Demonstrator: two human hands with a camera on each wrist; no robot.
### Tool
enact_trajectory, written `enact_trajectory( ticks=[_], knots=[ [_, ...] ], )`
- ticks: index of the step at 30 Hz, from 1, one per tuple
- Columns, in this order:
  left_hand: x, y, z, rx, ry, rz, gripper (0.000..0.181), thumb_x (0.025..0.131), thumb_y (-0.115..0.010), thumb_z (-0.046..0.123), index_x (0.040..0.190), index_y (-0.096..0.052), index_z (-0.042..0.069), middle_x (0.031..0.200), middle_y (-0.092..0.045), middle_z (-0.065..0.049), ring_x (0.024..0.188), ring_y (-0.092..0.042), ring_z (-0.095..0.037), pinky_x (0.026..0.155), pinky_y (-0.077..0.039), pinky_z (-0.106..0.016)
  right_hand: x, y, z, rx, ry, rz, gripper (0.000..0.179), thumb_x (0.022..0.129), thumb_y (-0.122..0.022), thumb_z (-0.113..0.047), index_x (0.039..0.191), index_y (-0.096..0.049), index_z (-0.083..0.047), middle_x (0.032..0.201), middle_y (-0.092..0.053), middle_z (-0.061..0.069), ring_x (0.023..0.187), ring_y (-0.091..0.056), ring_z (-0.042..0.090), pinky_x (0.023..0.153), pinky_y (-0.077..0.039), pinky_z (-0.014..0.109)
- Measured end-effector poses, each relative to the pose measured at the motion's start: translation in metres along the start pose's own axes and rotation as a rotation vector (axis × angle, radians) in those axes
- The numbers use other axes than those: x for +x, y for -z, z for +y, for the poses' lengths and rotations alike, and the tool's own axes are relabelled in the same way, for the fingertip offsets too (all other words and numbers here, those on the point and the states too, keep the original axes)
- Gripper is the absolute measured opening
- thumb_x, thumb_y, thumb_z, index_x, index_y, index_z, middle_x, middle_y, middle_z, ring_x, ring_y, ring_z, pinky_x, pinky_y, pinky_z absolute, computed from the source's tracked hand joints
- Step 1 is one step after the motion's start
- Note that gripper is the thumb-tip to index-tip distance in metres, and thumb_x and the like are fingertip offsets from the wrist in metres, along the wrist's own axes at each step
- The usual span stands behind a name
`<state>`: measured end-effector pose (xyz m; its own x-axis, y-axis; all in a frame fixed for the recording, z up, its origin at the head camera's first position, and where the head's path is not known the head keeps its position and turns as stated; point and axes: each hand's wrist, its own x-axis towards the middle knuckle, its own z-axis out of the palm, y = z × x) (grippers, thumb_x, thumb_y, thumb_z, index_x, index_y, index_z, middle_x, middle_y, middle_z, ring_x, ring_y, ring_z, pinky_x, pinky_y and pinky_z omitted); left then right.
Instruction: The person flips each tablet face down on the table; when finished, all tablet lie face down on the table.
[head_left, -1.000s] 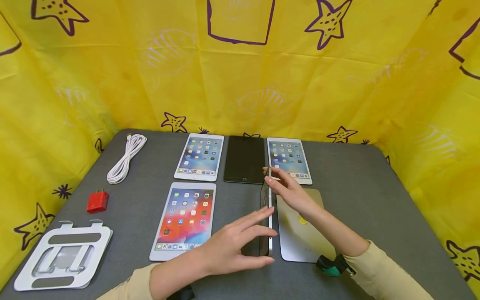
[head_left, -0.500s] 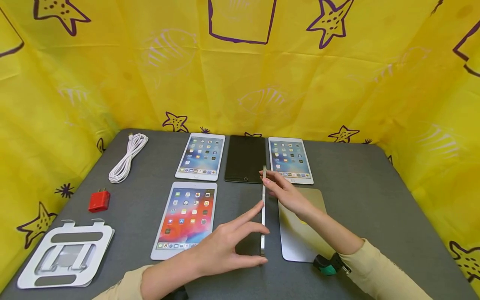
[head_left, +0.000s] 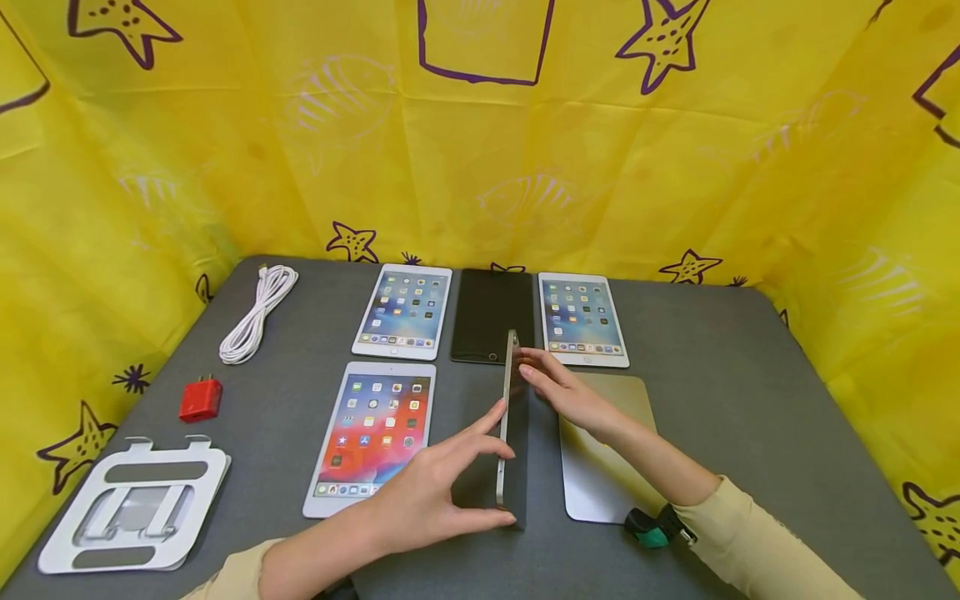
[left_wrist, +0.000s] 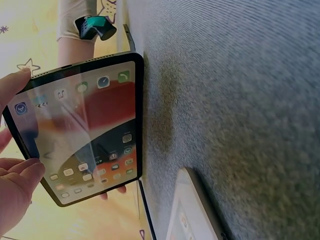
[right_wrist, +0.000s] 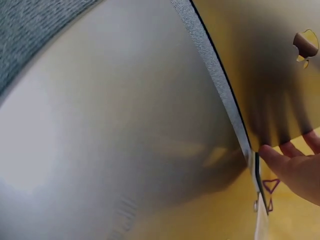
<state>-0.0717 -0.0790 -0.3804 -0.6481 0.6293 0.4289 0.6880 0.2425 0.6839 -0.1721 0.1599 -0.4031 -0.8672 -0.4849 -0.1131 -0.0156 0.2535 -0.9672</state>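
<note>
A tablet point(head_left: 506, 429) with a thin silver rim stands on its long edge on the grey table. Its lit screen point(left_wrist: 95, 125) has a dark border and faces left; a shiny apple logo point(right_wrist: 306, 45) marks its back. My left hand point(head_left: 438, 483) holds the tablet, thumb at the near end and fingers along the upper edge. My right hand point(head_left: 570, 396) is behind the far end, its extended fingertips touching the back near its edge. Flat beside it on the right lies a silver-backed tablet point(head_left: 600, 492), partly covered by my right forearm.
A white tablet point(head_left: 382, 425) lies left of my left hand. Along the back are a white tablet point(head_left: 405, 308), a black tablet point(head_left: 491, 304) and another white tablet point(head_left: 585, 312). At left are a coiled cable point(head_left: 255, 317), a red charger point(head_left: 200, 400) and a folded stand point(head_left: 138, 508).
The upright tablet has shifted left with both hands, and its top now leans so that the back side shows. My right fingers no longer reach around its far edge as before.
</note>
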Motion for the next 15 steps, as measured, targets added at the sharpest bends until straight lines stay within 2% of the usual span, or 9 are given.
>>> enact_trajectory(
  ticks=[2,7,12,15],
  knots=[
    [-0.001,0.001,0.000,0.000,0.018,-0.003,0.062,0.080,-0.081,0.032,0.132,-0.051,0.018,0.158,-0.028,-0.004,0.136,-0.041,-0.023,0.099,-0.044,-0.039,0.001,-0.001,0.002,-0.011,0.005,0.007,0.049,0.104,-0.046,-0.032,0.146,-0.036,-0.008,0.146,-0.042,0.014,0.134,-0.039,0.031,0.112,-0.027,0.050],
    [-0.005,0.005,0.000,-0.031,0.124,-0.028,0.083,0.078,-0.083,0.033,0.148,-0.040,0.021,0.160,-0.024,0.003,0.139,-0.036,-0.018,0.098,-0.045,-0.038,0.003,-0.001,0.004,-0.041,-0.025,0.027,0.052,0.102,-0.052,-0.031,0.146,-0.037,-0.008,0.146,-0.043,0.015,0.135,-0.039,0.031,0.112,-0.028,0.050],
    [-0.012,0.009,-0.003,0.017,0.194,-0.027,0.092,0.078,-0.081,0.042,0.152,-0.034,0.016,0.159,-0.025,-0.001,0.139,-0.037,-0.024,0.097,-0.047,-0.044,0.004,-0.002,0.007,-0.069,-0.032,0.042,0.052,0.101,-0.054,-0.029,0.145,-0.039,-0.007,0.146,-0.043,0.018,0.135,-0.040,0.033,0.111,-0.030,0.051],
    [-0.016,0.012,-0.005,0.032,0.228,-0.025,0.094,0.078,-0.079,0.045,0.154,-0.031,0.017,0.159,-0.025,-0.001,0.138,-0.038,-0.025,0.097,-0.047,-0.046,0.004,-0.002,0.008,-0.094,-0.024,0.051,0.050,0.101,-0.054,-0.027,0.144,-0.040,-0.007,0.144,-0.045,0.017,0.133,-0.042,0.034,0.110,-0.031,0.051]
  ],
)
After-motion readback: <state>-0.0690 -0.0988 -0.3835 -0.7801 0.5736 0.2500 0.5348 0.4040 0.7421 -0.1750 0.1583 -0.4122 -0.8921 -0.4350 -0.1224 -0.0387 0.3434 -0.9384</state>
